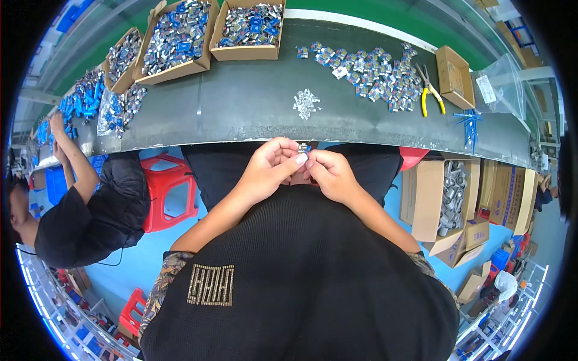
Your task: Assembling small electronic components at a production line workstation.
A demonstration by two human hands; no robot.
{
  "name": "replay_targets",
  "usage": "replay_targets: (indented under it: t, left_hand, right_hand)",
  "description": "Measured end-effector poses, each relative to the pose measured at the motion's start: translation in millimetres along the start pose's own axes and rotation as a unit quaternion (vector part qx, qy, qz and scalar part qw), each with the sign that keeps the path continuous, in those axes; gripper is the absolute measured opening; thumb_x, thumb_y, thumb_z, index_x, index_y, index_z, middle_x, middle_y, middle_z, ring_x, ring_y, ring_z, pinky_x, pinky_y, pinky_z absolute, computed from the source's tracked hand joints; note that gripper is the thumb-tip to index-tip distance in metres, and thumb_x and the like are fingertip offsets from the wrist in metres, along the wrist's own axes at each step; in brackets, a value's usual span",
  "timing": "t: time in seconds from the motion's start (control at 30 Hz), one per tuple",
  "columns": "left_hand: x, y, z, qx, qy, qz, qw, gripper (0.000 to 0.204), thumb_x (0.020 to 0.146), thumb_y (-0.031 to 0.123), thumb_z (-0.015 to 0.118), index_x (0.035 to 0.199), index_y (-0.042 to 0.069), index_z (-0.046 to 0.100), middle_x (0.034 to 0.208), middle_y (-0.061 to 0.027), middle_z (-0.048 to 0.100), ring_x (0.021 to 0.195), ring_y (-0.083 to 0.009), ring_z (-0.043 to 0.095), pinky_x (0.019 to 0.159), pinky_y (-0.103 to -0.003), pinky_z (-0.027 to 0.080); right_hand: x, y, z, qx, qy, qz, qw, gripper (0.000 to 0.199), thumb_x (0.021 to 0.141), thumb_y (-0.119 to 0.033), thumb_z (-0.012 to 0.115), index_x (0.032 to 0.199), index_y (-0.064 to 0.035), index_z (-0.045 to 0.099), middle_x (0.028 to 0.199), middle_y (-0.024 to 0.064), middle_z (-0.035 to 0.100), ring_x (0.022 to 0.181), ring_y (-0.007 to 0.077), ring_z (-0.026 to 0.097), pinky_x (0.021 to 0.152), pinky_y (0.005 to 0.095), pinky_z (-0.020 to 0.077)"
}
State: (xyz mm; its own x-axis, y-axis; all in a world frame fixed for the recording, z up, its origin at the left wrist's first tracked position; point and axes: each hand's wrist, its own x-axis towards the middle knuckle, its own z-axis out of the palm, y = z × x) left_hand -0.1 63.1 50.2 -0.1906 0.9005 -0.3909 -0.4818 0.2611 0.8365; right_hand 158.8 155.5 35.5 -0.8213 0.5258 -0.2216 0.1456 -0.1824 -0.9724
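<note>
Just in front of the table's near edge, my left hand (270, 166) pinches a small blue circuit board (304, 148) with metal parts on it. The thumb lies against its lower side. My right hand (332, 172) is closed at the same board from the other side, its fingertips partly hidden. Beyond my hands, a small heap of whitish clear pieces (306, 104) lies on the dark table (241, 114). Farther right spread many similar blue and silver boards (379, 75), loose on the surface.
Cardboard boxes of small parts (206, 48) stand at the back left. Yellow-handled pliers (430, 96), an open carton (456, 81) and blue ties (468, 120) lie at right. A co-worker (78, 204) sits left, near a red stool (171, 201). A box of metal parts (453, 195) stands below right.
</note>
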Motion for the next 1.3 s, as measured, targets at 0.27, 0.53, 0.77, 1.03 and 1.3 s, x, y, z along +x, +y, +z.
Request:
replay_targets:
  t: [0.27, 0.53, 0.77, 1.03, 1.3]
  left_hand:
    - [5, -34, -31, 0.133, -0.106, -0.025, 0.985, 0.019, 0.095, 0.016, 0.049, 0.083, 0.004, 0.058, 0.068, -0.0002, 0.056, 0.061, -0.0065, 0.052, 0.055, -0.023, 0.043]
    - [7, -37, -30, 0.150, -0.091, -0.026, 0.984, 0.021, 0.092, 0.013, 0.048, 0.076, 0.003, 0.058, 0.066, 0.0004, 0.056, 0.057, -0.0066, 0.051, 0.052, -0.024, 0.043]
    - [12, -36, -30, 0.131, -0.100, -0.027, 0.986, 0.022, 0.091, 0.011, 0.048, 0.074, 0.003, 0.058, 0.064, -0.0006, 0.055, 0.054, -0.0076, 0.050, 0.050, -0.023, 0.041]
    - [21, -38, -25, 0.046, -0.100, -0.053, 0.993, 0.023, 0.091, 0.012, 0.040, 0.077, 0.002, 0.056, 0.058, -0.0001, 0.045, 0.048, -0.0103, 0.043, 0.045, -0.025, 0.037]
    - [24, -42, -23, -0.056, -0.113, -0.061, 0.990, 0.021, 0.091, 0.010, 0.039, 0.082, 0.001, 0.055, 0.058, 0.0007, 0.040, 0.047, -0.0096, 0.038, 0.045, -0.025, 0.033]
  right_hand:
    - [5, 27, 4, 0.020, -0.013, 0.069, 0.997, 0.023, 0.094, -0.011, 0.046, 0.077, -0.0023, 0.060, 0.071, 0.0017, 0.059, 0.066, 0.0075, 0.055, 0.060, 0.0237, 0.0461]
    - [9, 30, 4, 0.024, -0.005, 0.084, 0.996, 0.022, 0.088, -0.010, 0.049, 0.073, 0.0003, 0.061, 0.067, 0.0048, 0.061, 0.063, 0.0105, 0.057, 0.059, 0.0253, 0.0457]
    - [12, 26, 2, 0.022, -0.024, 0.096, 0.995, 0.023, 0.088, -0.012, 0.048, 0.073, -0.0001, 0.060, 0.067, 0.0046, 0.060, 0.062, 0.0110, 0.057, 0.059, 0.0259, 0.0457]
    - [18, 28, 1, 0.072, -0.008, 0.142, 0.987, 0.022, 0.087, -0.011, 0.046, 0.072, -0.0015, 0.058, 0.066, 0.0043, 0.057, 0.060, 0.0110, 0.055, 0.056, 0.0258, 0.0446]
    - [23, 41, 4, 0.155, -0.002, 0.109, 0.982, 0.023, 0.088, -0.012, 0.044, 0.070, -0.0031, 0.055, 0.063, 0.0028, 0.055, 0.057, 0.0095, 0.050, 0.053, 0.0242, 0.0403]
